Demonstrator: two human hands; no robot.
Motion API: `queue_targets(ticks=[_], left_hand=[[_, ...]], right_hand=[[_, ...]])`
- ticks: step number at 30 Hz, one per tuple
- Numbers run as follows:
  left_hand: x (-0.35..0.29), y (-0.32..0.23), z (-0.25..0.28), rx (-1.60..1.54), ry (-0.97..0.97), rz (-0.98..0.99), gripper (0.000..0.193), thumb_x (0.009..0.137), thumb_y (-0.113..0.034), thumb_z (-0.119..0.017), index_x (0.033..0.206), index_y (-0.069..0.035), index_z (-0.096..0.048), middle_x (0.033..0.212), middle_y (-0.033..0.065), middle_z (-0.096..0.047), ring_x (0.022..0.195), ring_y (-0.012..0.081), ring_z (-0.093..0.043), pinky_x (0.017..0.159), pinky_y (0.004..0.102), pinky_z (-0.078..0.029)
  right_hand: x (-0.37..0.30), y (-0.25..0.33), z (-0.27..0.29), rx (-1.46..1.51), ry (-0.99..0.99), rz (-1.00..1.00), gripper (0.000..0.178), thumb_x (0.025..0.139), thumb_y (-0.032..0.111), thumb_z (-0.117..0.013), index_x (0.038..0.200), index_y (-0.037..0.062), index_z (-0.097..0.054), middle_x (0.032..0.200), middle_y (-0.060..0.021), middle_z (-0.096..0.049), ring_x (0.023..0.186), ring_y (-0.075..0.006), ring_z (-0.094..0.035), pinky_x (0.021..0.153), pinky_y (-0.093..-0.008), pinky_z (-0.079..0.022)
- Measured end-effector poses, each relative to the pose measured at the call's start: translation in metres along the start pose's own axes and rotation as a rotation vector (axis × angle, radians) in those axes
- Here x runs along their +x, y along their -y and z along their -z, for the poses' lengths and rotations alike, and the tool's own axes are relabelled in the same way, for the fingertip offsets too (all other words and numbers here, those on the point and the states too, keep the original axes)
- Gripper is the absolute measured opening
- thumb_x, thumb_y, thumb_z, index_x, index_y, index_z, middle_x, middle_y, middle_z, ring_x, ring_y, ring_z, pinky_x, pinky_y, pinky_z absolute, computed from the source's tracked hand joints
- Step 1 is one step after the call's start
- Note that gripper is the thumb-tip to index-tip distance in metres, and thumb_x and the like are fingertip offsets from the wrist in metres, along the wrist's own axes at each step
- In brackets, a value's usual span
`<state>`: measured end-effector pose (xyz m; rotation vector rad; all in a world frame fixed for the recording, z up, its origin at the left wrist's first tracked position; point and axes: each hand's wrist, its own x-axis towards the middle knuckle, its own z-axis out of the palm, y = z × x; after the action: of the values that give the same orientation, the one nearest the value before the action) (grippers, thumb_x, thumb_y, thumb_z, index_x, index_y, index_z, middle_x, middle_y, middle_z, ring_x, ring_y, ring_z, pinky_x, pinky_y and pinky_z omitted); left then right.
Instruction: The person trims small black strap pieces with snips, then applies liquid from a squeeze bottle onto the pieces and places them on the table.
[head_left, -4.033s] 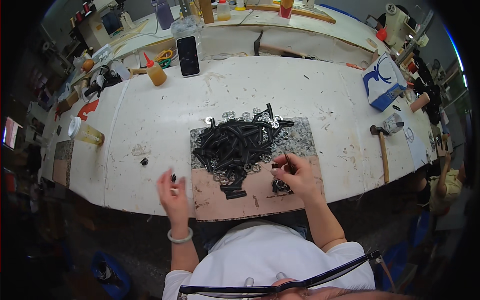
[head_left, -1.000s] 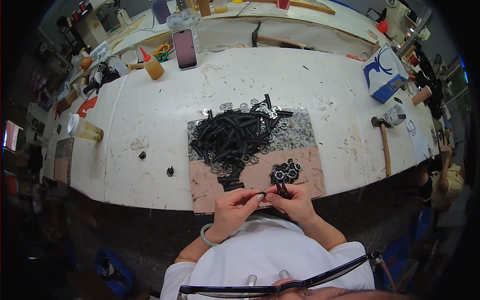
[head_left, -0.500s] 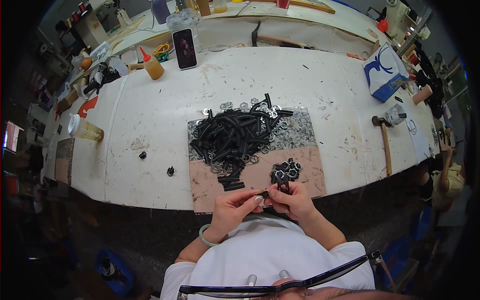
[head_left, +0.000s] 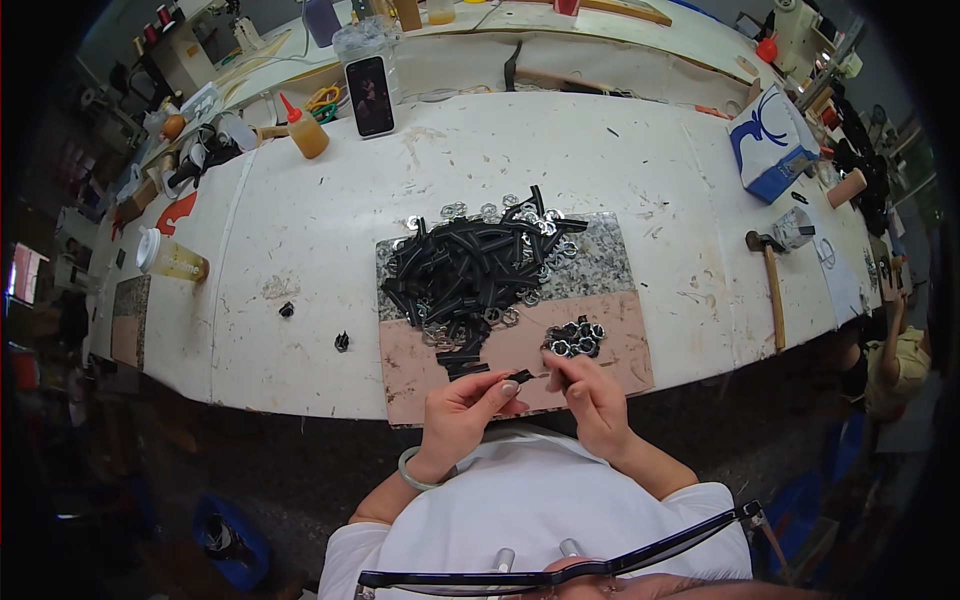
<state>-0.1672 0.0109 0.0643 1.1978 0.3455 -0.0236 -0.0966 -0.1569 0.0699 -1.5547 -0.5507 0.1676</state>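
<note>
My left hand (head_left: 462, 415) pinches a short black strip (head_left: 520, 377) between thumb and fingertips, just over the front of the board (head_left: 620, 375). My right hand (head_left: 592, 400) is apart from it, its fingers parted and nothing visible in them. Its fingertips are beside a small cluster of silver rings with black strips on them (head_left: 575, 338). Farther back lies a large heap of black strips (head_left: 465, 265), with loose silver rings (head_left: 453, 211) around and among them. Several strips lie at the heap's front, near my left fingers.
A hammer (head_left: 773, 295) and a blue-and-white bag (head_left: 770, 145) are on the right. On the left stand a paper cup (head_left: 172, 255) and a glue bottle (head_left: 306, 133). A phone (head_left: 371, 97) leans upright at the back. Two small dark pieces lie left of the board.
My right hand has parted from my left and opened. The black piece that stuck up between its fingers no longer shows there. My left hand keeps its strip.
</note>
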Motion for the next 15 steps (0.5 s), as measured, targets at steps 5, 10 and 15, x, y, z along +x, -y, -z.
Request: queue_targets(ticks=[5, 10, 15], left_hand=[[0.004, -0.001, -0.003, -0.055, 0.025, 0.004, 0.021, 0.085, -0.004, -0.055, 0.103, 0.006, -0.057, 0.092, 0.0119, -0.063, 0.087, 0.0185, -0.062, 0.07, 0.0246, -0.053], [0.004, 0.001, -0.001, -0.06, 0.03, -0.032, 0.021, 0.085, -0.004, -0.055, 0.104, 0.005, -0.056, 0.093, 0.012, -0.063, 0.088, 0.0177, -0.062, 0.072, 0.0248, -0.053], [0.003, 0.003, -0.002, -0.031, 0.07, -0.026, 0.02, 0.085, -0.003, -0.054, 0.103, 0.006, -0.056, 0.094, 0.0121, -0.062, 0.086, 0.0172, -0.062, 0.074, 0.0251, -0.053]], right_hand=[[-0.006, -0.006, -0.005, -0.25, 0.035, 0.128, 0.023, 0.08, 0.011, -0.062, 0.099, -0.0026, -0.057, 0.074, -0.0113, -0.057, 0.062, -0.018, -0.057, 0.054, -0.0253, -0.044], [-0.007, -0.011, -0.007, -0.248, 0.015, 0.159, 0.022, 0.08, 0.011, -0.063, 0.097, -0.0019, -0.058, 0.073, -0.0105, -0.059, 0.059, -0.0171, -0.056, 0.051, -0.0249, -0.043], [-0.009, -0.013, -0.008, -0.253, 0.002, 0.093, 0.021, 0.079, 0.012, -0.064, 0.094, -0.0021, -0.06, 0.073, -0.0104, -0.06, 0.059, -0.016, -0.057, 0.051, -0.0243, -0.043]])
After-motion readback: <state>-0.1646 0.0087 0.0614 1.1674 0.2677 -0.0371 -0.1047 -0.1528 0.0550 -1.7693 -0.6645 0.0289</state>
